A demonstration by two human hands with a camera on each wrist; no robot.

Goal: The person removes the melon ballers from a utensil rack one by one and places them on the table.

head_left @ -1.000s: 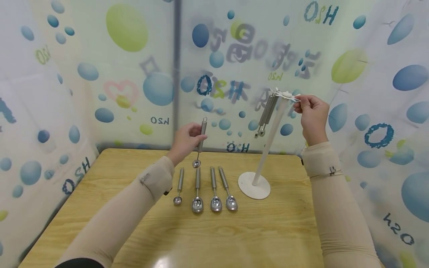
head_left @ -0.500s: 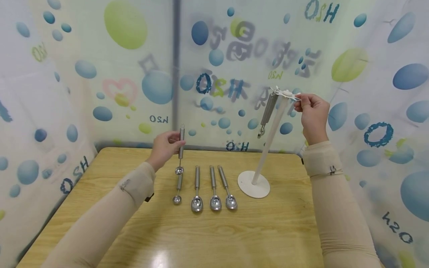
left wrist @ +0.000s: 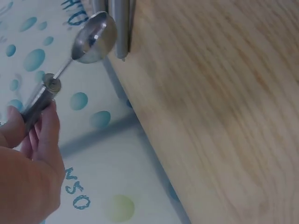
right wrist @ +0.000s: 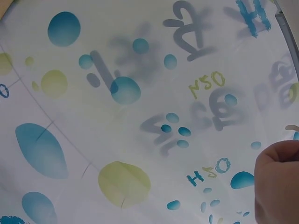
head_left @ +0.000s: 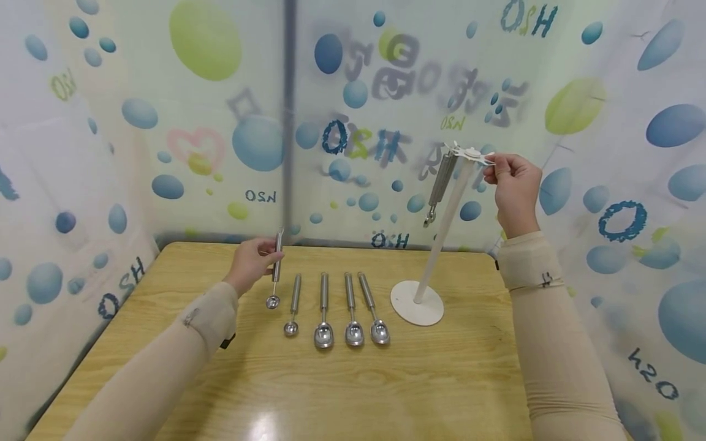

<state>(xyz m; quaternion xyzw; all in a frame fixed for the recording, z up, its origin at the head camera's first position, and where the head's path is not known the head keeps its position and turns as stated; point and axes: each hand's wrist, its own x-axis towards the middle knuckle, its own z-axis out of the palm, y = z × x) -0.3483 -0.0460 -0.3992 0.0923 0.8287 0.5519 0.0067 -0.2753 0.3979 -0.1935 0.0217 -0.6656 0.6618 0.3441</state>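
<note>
My left hand (head_left: 248, 268) pinches a steel melon baller (head_left: 277, 260) by its grey handle, bowl downward, over the table's back left. In the left wrist view, thumb and fingertips hold the handle below the shiny round bowl (left wrist: 96, 38). Right of it lies a similar small melon baller (head_left: 292, 324), then three larger oval-bowled scoops (head_left: 323, 335) in a row, handles pointing back. My right hand (head_left: 517, 193) pinches an arm of the white hook rack (head_left: 470, 153) atop its stand. Metal utensils with grey handles (head_left: 443, 177) hang from its left side. The right wrist view shows only part of that hand (right wrist: 280, 186).
The stand's round white base (head_left: 417, 312) rests on the wooden table (head_left: 386, 392), right of the scoops. A printed curtain (head_left: 209, 184) with blue and green dots hangs close behind the table and along both sides.
My left hand has carried the melon baller left and downward, past the row of scoops. The utensils on the rack swung slightly and now overlap. My right hand keeps its place.
</note>
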